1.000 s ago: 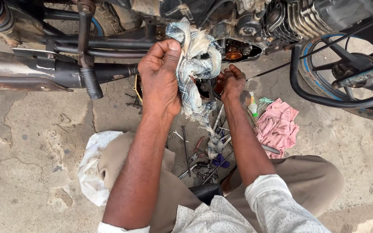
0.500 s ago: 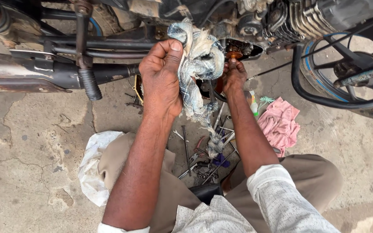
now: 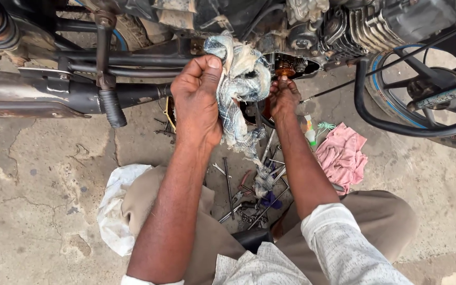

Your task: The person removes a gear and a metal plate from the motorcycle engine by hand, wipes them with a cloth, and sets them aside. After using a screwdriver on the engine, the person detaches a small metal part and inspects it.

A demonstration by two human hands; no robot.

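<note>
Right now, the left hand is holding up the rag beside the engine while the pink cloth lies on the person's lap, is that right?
Not quite. The left hand does hold the rag beside the engine, but the head view shows the pink cloth lying on the ground, not the lap.

A crumpled pink cloth lies on the cracked concrete floor, near a spoked wheel with a blue rim. A loose scatter of metal tools rests between the knees. A white sack lies flat further left, below the dark exhaust pipe.
</note>
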